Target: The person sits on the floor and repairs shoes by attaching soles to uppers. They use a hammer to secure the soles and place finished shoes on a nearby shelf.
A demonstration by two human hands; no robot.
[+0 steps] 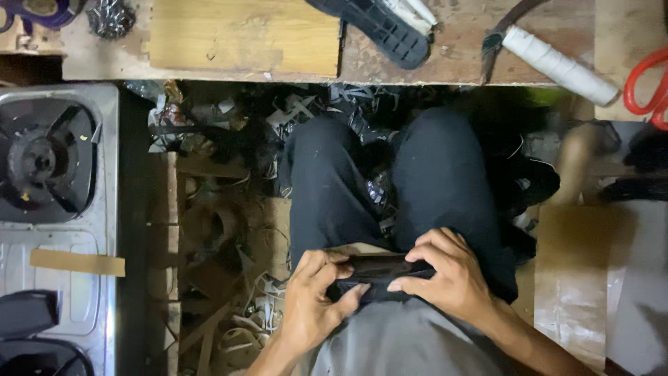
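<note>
On my lap, over dark trousers (431,174), I hold a flat black piece of material (376,270) with both hands. My left hand (313,306) grips its left end, thumb across the near edge. My right hand (449,275) is curled over its right end, fingers pressing on top. A thin tan piece shows just behind the black one. Most of the black piece is hidden under my fingers.
A wooden bench (243,38) at the top carries a black shoe sole (379,24), a white-handled tool (557,66) and red scissors (647,87). A gas stove (49,160) stands at the left. Offcuts and scraps litter the floor (229,230). A cardboard sheet (574,278) lies right.
</note>
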